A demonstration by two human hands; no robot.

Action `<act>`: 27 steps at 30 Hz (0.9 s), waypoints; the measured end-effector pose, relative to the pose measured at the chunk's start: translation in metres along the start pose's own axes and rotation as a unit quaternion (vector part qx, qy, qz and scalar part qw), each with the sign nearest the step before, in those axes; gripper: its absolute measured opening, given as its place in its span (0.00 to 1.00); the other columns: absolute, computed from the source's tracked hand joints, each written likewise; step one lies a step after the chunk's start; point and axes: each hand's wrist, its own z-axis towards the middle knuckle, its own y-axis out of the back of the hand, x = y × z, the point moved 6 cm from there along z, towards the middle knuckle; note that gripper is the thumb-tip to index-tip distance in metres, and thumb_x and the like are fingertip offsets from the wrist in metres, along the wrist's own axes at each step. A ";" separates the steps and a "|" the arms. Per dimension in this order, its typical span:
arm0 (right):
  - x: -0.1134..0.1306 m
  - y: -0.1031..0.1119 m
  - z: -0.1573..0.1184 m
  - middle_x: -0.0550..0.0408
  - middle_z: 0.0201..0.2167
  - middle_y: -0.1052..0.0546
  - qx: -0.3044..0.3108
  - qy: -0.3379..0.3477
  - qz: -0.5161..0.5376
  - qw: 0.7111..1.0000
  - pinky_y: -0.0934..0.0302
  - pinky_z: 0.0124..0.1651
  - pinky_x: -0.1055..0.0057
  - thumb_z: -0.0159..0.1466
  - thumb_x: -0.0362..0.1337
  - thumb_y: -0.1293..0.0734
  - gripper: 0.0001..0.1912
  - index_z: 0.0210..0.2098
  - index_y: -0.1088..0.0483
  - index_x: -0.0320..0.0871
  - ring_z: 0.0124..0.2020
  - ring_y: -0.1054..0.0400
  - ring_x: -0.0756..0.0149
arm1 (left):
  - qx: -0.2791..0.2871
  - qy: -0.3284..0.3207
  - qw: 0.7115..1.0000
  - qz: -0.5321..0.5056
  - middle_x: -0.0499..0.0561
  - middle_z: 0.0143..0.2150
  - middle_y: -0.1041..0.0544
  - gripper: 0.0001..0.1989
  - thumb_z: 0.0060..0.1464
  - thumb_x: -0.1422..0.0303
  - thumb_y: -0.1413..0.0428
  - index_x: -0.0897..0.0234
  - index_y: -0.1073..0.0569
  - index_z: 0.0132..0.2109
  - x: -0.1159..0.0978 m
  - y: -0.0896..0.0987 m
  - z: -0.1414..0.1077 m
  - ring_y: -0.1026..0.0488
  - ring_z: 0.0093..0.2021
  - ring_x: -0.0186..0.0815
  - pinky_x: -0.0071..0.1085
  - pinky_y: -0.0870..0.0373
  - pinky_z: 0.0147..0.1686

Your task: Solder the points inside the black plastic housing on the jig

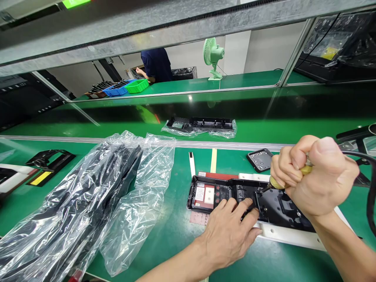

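Note:
A long black plastic housing [226, 192] lies with its inside up on a white and red fixture [282, 233]. My left hand [232, 227] rests on the housing's near edge, its fingers stretched out and slightly apart. A screwdriver [274, 183] with a yellowish handle is gripped in my right hand [314, 176], which is closed around it above the housing. Its shaft slants down to the left, with the tip at the housing's middle; I cannot make out a screw under it. Just behind the housing sits a small black tray [260, 159] of small metal screws.
Black parts in clear plastic bags [96, 196] cover the left of the green bench. Another black housing [202, 124] lies on plastic behind the rail. Farther back are a green fan [214, 56], a green bin [137, 86], a blue bin [117, 90] and a person [157, 64]. A metal beam [176, 29] spans overhead.

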 end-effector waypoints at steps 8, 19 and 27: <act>-0.004 0.004 -0.002 0.64 0.09 0.46 -0.055 -0.027 0.010 0.998 0.57 0.12 0.76 0.55 0.51 0.27 0.25 0.16 0.41 0.44 0.10 0.52 0.77 | -0.002 -0.003 1.000 0.000 0.48 0.68 0.33 0.20 0.72 0.56 0.55 0.58 0.32 0.63 0.000 0.001 0.001 0.32 0.47 0.42 0.41 0.31 0.44; -0.003 0.005 -0.001 0.64 0.09 0.46 -0.049 -0.015 0.009 0.999 0.57 0.12 0.76 0.56 0.52 0.27 0.25 0.17 0.41 0.44 0.10 0.53 0.77 | -0.001 0.001 1.000 0.000 0.47 0.67 0.33 0.20 0.72 0.56 0.55 0.58 0.32 0.63 0.000 0.000 0.000 0.32 0.47 0.42 0.42 0.31 0.44; -0.003 0.005 -0.002 0.64 0.09 0.46 -0.053 -0.019 0.008 0.998 0.57 0.12 0.76 0.56 0.52 0.27 0.25 0.17 0.41 0.44 0.10 0.52 0.77 | -0.002 -0.001 1.000 -0.001 0.49 0.67 0.33 0.20 0.72 0.56 0.55 0.59 0.31 0.63 0.000 0.001 0.001 0.31 0.46 0.42 0.42 0.31 0.44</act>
